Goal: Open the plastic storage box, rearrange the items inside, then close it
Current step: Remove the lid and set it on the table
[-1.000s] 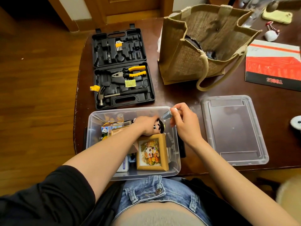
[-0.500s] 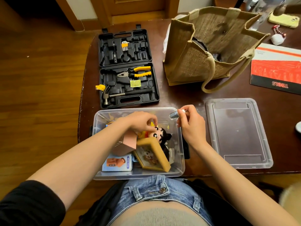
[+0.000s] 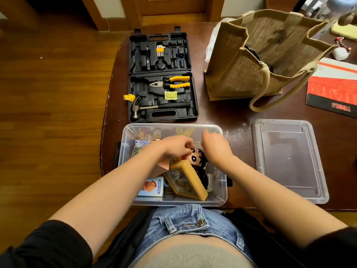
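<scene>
Both hands are lowered into the open plastic storage box point(image 3: 174, 202). The left hand point(image 3: 176, 147) is curled over the head of a cartoon doll point(image 3: 197, 158), its fingertips on or just above the face; whether the doll is actually gripped cannot be told. The right hand point(image 3: 214, 145) is bent downward by the far right wall, its fingers hidden from view, so its opening and whatever it may hold cannot be judged.

The doll appears to be steadied while room is made around it. A yellow picture frame point(image 3: 186, 180) is tipped on edge against the doll, probably shifted aside, not settled. A blue mini fan carton point(image 3: 152, 187) is laid flat at the near left corner, and small printed boxes point(image 3: 142, 143) are packed at the far left.

The box is set at the near table edge, against the person's lap. Its clear lid point(image 3: 289, 161) is laid flat on the dark table point(image 3: 231, 117) just to the right, within reach for closing. Rearranging is judged under way.
</scene>
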The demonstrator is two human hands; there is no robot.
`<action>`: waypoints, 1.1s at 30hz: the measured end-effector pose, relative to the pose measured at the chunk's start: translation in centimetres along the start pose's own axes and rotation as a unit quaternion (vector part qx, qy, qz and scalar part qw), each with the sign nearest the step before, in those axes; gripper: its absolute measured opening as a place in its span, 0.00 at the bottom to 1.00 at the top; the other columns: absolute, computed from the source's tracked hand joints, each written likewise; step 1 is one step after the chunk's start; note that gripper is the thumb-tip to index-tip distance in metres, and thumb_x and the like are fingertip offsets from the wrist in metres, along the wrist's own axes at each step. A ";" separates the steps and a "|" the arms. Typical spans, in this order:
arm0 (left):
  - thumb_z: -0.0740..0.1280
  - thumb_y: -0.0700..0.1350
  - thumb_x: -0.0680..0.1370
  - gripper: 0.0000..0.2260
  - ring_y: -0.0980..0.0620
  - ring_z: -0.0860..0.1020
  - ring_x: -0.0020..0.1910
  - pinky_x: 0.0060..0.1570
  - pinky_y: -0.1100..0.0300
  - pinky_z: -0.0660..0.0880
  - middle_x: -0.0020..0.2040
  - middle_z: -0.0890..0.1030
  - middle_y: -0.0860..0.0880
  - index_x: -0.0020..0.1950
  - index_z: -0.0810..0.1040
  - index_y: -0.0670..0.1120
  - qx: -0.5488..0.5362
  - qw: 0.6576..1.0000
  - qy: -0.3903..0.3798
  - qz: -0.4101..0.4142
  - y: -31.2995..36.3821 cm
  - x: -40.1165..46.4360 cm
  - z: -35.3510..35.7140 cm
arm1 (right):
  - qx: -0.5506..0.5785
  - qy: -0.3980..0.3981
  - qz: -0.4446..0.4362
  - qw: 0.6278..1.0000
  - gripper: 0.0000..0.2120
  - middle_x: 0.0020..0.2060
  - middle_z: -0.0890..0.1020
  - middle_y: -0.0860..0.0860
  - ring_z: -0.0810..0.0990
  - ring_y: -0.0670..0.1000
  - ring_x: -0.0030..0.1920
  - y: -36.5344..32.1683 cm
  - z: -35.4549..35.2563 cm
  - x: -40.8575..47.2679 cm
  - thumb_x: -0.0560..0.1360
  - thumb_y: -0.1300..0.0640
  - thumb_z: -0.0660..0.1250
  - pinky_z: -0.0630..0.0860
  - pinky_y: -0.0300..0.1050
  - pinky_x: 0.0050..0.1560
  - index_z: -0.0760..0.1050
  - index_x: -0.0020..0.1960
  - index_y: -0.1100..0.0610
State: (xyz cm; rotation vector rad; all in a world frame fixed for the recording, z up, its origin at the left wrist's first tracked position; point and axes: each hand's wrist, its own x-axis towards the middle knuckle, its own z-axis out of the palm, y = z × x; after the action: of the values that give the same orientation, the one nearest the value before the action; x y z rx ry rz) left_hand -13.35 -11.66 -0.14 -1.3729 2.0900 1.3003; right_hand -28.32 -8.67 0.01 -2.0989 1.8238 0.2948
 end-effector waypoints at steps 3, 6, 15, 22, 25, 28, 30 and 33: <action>0.59 0.39 0.79 0.13 0.54 0.77 0.39 0.38 0.60 0.74 0.44 0.81 0.54 0.60 0.76 0.51 -0.029 0.999 0.017 -0.019 -0.2 0.1 0.3 | -0.038 -0.037 -0.003 0.999 0.08 0.46 0.81 0.59 0.81 0.60 0.46 -0.9 0.7 0.8 0.73 0.70 0.59 0.68 0.47 0.34 0.72 0.51 0.64; 0.56 0.36 0.78 0.17 0.58 0.74 0.33 0.30 0.63 0.71 0.39 0.79 0.55 0.60 0.77 0.51 -0.057 0.997 0.020 -0.038 -0.3 0.1 0.3 | -0.086 -0.059 -0.014 0.994 0.08 0.45 0.82 0.58 0.81 0.59 0.46 -1.1 1.1 1.5 0.72 0.70 0.60 0.69 0.46 0.36 0.76 0.48 0.63; 0.60 0.37 0.76 0.17 0.50 0.77 0.54 0.52 0.56 0.73 0.57 0.81 0.51 0.61 0.78 0.52 -0.049 0.998 0.037 -0.015 -0.7 0.0 0.4 | -0.174 -0.073 -0.055 0.980 0.09 0.45 0.82 0.54 0.81 0.57 0.46 -1.0 1.1 3.4 0.72 0.69 0.62 0.70 0.44 0.35 0.78 0.48 0.59; 0.61 0.38 0.76 0.17 0.50 0.76 0.58 0.49 0.59 0.69 0.60 0.79 0.52 0.61 0.78 0.53 -0.026 0.998 0.054 0.001 -1.0 0.4 0.6 | -0.216 -0.079 -0.060 0.971 0.10 0.44 0.83 0.52 0.82 0.56 0.46 -1.0 2.0 3.8 0.73 0.69 0.62 0.71 0.44 0.34 0.79 0.47 0.58; 0.61 0.39 0.76 0.16 0.50 0.76 0.57 0.52 0.57 0.72 0.59 0.80 0.52 0.60 0.78 0.53 -0.030 0.998 0.054 0.000 -1.1 0.5 0.7 | -0.214 -0.076 -0.059 0.972 0.10 0.45 0.83 0.52 0.82 0.55 0.47 -1.1 1.9 3.7 0.73 0.69 0.62 0.71 0.43 0.34 0.79 0.47 0.59; 0.61 0.40 0.76 0.13 0.49 0.77 0.54 0.53 0.54 0.74 0.56 0.81 0.50 0.58 0.79 0.51 -0.025 0.998 0.052 -0.001 -1.1 0.6 0.5 | -0.187 -0.068 -0.056 0.978 0.09 0.46 0.82 0.54 0.81 0.56 0.47 -1.2 1.3 3.2 0.73 0.69 0.62 0.70 0.44 0.35 0.78 0.48 0.60; 0.61 0.42 0.77 0.10 0.49 0.80 0.47 0.45 0.55 0.76 0.51 0.82 0.50 0.54 0.79 0.50 -0.022 0.998 0.050 0.003 -0.9 0.9 0.4 | -0.145 -0.056 -0.036 0.987 0.08 0.45 0.82 0.56 0.81 0.58 0.46 -1.1 1.0 2.3 0.72 0.69 0.61 0.69 0.45 0.35 0.76 0.48 0.62; 0.61 0.44 0.78 0.08 0.46 0.80 0.39 0.34 0.57 0.74 0.44 0.83 0.46 0.47 0.80 0.45 -0.023 0.998 0.066 -0.002 -0.3 1.6 0.3 | -0.026 -0.043 0.010 0.999 0.03 0.43 0.82 0.58 0.80 0.58 0.42 -1.0 1.3 0.4 0.74 0.65 0.61 0.69 0.46 0.34 0.73 0.46 0.62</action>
State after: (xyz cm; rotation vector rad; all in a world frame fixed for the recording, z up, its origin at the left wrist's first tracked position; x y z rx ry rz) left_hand -13.94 -12.32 -1.49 -1.5215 2.1524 1.2968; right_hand -27.21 -8.44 -1.21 -2.0710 1.8067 0.4345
